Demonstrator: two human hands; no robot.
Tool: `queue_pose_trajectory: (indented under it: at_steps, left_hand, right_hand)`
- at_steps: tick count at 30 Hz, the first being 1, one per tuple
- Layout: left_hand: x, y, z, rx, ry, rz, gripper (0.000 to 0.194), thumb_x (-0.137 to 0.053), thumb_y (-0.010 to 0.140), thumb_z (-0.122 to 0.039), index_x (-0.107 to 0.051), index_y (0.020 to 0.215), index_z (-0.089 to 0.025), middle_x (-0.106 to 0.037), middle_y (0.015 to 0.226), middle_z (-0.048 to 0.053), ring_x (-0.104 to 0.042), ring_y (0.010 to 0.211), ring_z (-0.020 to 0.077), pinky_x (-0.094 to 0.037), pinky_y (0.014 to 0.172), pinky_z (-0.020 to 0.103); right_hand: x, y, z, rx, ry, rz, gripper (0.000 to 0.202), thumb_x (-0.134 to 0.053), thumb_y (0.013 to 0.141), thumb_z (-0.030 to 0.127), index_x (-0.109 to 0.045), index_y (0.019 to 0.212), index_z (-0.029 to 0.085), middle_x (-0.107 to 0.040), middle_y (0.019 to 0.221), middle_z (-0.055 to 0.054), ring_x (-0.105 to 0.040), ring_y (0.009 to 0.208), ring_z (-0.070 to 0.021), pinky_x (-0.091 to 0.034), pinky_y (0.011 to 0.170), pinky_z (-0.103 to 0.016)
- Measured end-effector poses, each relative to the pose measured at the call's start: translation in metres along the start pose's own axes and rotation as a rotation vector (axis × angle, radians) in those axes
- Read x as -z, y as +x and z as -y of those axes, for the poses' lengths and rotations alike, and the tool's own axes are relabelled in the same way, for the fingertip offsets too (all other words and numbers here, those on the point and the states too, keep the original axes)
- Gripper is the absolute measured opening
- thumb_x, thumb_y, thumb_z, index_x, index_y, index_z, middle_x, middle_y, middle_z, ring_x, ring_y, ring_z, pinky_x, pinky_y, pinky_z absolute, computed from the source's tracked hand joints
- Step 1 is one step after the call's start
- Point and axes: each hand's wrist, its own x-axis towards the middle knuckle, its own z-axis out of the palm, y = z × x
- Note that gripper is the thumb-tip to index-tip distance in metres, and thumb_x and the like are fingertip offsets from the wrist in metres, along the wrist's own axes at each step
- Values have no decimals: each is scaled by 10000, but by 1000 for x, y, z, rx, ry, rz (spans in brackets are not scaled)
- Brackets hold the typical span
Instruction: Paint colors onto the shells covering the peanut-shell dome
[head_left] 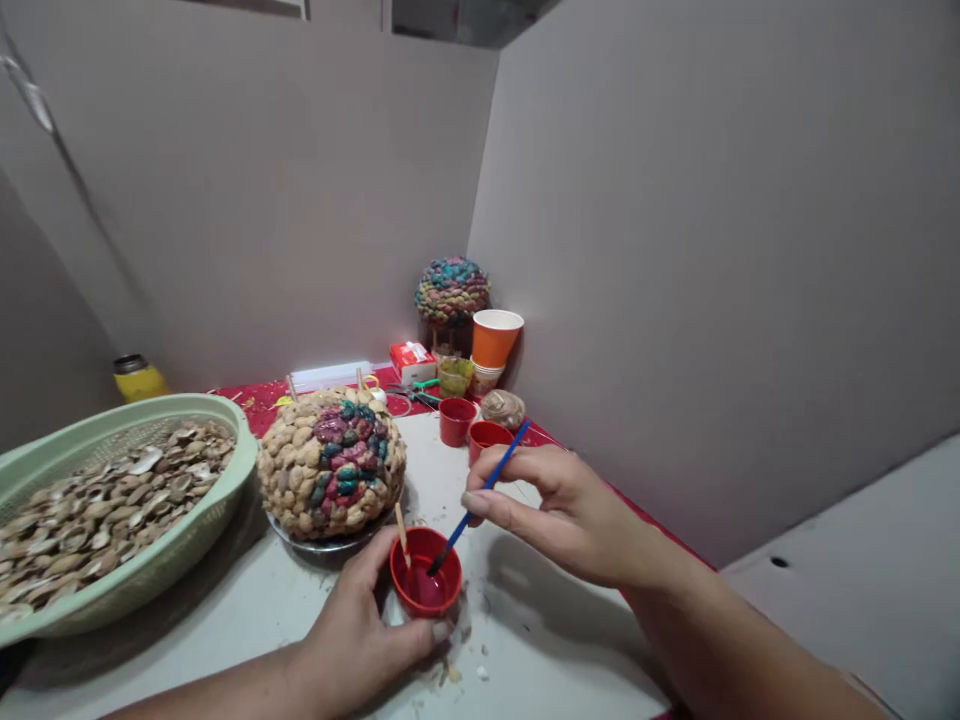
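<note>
My left hand (360, 630) wraps around a small red cup (424, 577) of red paint standing on the white tabletop (525, 640); a short wooden stick (401, 530) leans in the cup. My right hand (559, 510) pinches a thin blue paintbrush (487, 487), its tip dipped into the paint in that cup. Just behind the cup sits a dome of shells (331, 460) on a metal plate, partly painted in red, pink and teal.
A pale green basket (161, 570) full of loose shells stands at the left. Behind are two more red cups (457, 420), stacked orange paper cups (495, 340), a fully painted shell dome (452, 288), a red box (412, 360), scissors and a yellow bottle (139, 380). Grey walls close in.
</note>
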Motion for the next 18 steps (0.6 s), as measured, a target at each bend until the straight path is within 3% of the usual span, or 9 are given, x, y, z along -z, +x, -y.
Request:
queue_pose_trajectory:
  at_steps: [7,18]
  left_hand:
    - [-1,2,11,-33,-56,25,430,-741,672,-236,-611,1077,-171,-674,1002,55,-607,906,206,-484,838,311]
    - [0,7,23,-59,2,26,556,-775,561,-187,-624,1096,-162,-651,982,43,-570,858,186,-472,787,281]
  right_hand:
    - [-16,-6,-11,29,-4,27,165,-620,931,268,-680,822,160,-713,764,-41,-643,714,-133,-503,696,-216]
    - [-22,-11,-26,-46,-140,231,304,-552,970,375,-651,776,162,-677,757,-66,-608,716,-175,-480,671,-277]
